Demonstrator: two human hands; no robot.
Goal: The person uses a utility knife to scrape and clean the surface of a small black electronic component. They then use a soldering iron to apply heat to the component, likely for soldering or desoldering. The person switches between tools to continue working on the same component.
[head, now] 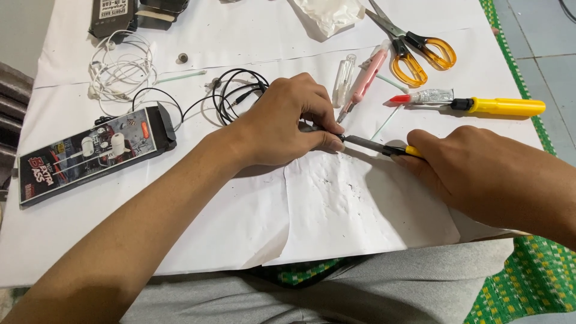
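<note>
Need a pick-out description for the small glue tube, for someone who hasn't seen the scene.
Start at the white paper sheet covering the work surface and go to its upper right, below the orange-handled scissors. The glue tube lies flat, touching the yellow-handled tool. It alone is silvery and crinkled with a red cap.

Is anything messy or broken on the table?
A bit messy. The white paper under the hands is crumpled and speckled with dark bits. A white earphone cable lies in a tangle at the upper left. The scissors lie open. Nothing is spilled or clearly broken.
</note>
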